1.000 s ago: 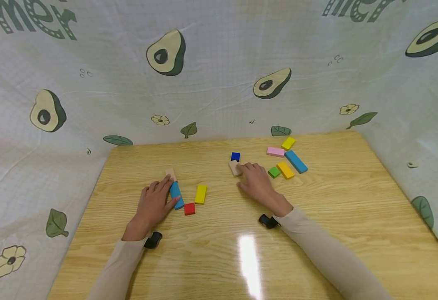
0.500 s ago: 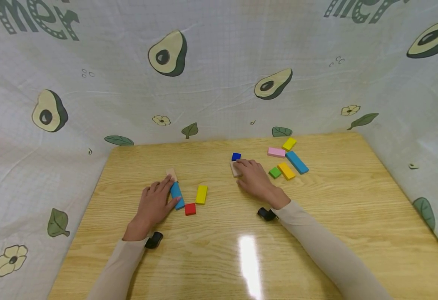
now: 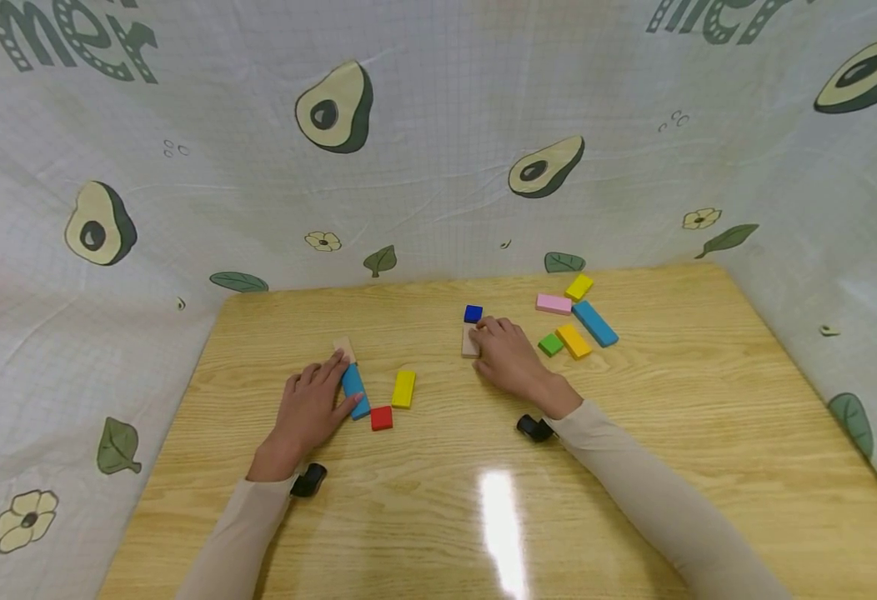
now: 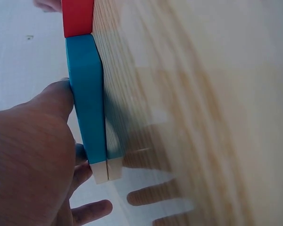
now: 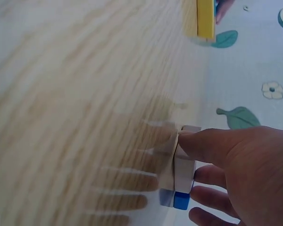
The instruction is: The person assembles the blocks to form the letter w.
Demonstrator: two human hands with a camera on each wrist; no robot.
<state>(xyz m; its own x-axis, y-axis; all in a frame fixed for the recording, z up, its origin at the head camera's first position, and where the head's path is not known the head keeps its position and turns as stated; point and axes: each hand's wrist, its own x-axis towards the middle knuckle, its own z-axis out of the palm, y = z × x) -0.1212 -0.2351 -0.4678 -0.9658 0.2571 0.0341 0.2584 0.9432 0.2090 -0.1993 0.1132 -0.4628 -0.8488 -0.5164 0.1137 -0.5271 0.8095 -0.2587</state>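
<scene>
Pinching the pale block (image 3: 468, 347) just beside the dark blue block (image 3: 473, 313) with the right hand (image 3: 512, 360); best to slide gently, resting the loosely spread left hand (image 3: 307, 412) on the light blue block (image 3: 353, 390) (no bumping)

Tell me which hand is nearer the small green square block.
Right. The right hand is just left of the green block; the left hand lies farther left, touching a blue rectangular block.

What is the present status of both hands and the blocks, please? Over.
Left hand touching long blue block. Right hand touching central pale block, small dark-blue block just beyond. Nothing seen obstructing either hand.
</scene>
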